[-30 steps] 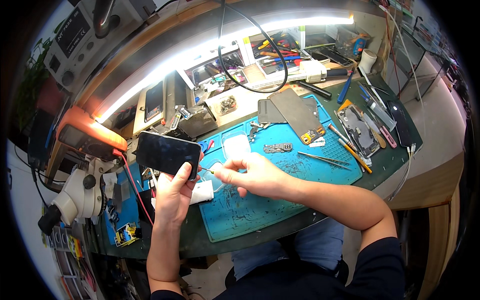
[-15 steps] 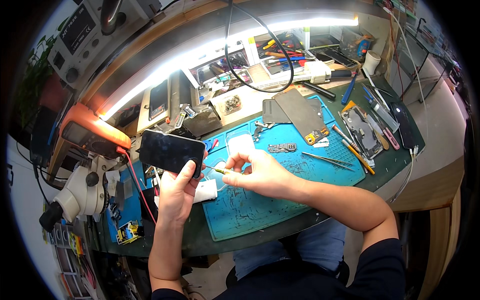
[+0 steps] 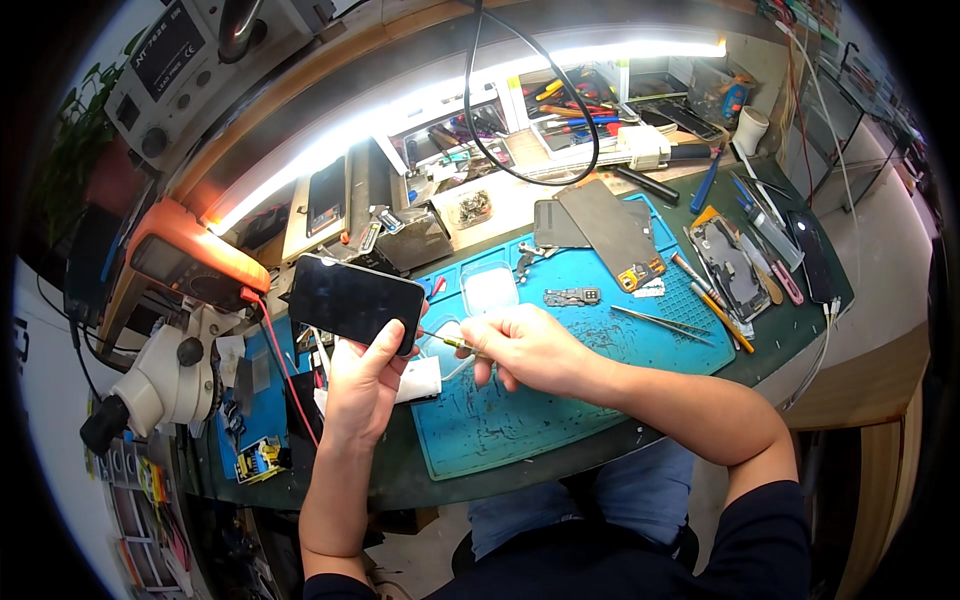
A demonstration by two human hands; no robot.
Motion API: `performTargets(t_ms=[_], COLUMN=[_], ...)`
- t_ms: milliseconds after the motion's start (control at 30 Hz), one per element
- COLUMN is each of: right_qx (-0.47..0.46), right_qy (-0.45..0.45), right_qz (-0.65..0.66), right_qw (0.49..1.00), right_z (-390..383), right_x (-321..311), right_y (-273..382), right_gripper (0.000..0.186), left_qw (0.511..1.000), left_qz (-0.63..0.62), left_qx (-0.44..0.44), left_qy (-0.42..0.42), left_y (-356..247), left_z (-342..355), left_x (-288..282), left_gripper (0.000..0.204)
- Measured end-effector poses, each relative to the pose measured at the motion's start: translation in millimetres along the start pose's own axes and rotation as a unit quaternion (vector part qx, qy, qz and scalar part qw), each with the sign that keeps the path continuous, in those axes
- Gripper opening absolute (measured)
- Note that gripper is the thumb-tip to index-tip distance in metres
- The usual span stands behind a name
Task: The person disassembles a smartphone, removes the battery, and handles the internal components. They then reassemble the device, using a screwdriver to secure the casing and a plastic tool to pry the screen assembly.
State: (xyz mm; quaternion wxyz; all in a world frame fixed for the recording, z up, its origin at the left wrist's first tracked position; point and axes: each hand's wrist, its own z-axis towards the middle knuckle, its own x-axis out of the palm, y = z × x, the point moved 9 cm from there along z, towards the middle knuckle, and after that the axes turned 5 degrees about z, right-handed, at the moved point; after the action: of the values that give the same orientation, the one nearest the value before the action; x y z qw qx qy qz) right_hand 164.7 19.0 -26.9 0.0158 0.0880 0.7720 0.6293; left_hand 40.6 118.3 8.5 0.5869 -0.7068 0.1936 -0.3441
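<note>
My left hand is closed round a black smartphone, tilted with its dark screen facing up. The thumb lies over the phone's lower right corner. Between the thumb and fingers of my right hand is a slim screwdriver with a yellowish-green handle. Its thin shaft points left at the phone's short edge; whether the tip touches is too small to tell. Beneath the hands lies a blue work mat. A white block-like thing sits under the phone, and a clear plastic tray stands just beyond.
On the mat are tweezers, a small phone circuit part and a detached phone screen. Opened phone housing and hand tools lie right. An orange multimeter and microscope stand left. A black cable loop hangs ahead.
The whole view has shifted slightly. My right hand has turned on the screwdriver, its fingers now curled lower and closer together. The left hand keeps its hold on the phone.
</note>
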Motion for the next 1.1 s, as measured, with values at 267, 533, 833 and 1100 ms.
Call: performTargets(t_ms=[267, 533, 833, 1100], right_qx=[0.001, 0.01, -0.095, -0.14], right_qy=[-0.001, 0.004, -0.035, -0.108], right_qz=[0.007, 0.02, -0.078, -0.089], right_qw=[1.0, 1.0, 0.992, 0.98], right_z=[-4.3, -1.5, 0.1, -8.2], right_x=[2.5, 2.4, -4.1, 1.5], right_y=[7.6, 1.7, 8.4, 24.0], right_gripper=[0.037, 0.033, 0.03, 0.027], left_qw=[1.0, 1.0, 0.999, 0.995], left_qz=[0.007, 0.011, 0.008, 0.093], left_qx=[0.002, 0.0, 0.006, 0.046], left_qy=[0.0, -0.001, -0.034, 0.001], left_y=[-1.4, -1.7, 3.1, 7.1], left_z=[-0.9, -1.6, 0.0, -3.6], left_x=[-0.3, -0.6, -12.1, 2.3], left_gripper=[0.032, 0.032, 0.034, 0.032])
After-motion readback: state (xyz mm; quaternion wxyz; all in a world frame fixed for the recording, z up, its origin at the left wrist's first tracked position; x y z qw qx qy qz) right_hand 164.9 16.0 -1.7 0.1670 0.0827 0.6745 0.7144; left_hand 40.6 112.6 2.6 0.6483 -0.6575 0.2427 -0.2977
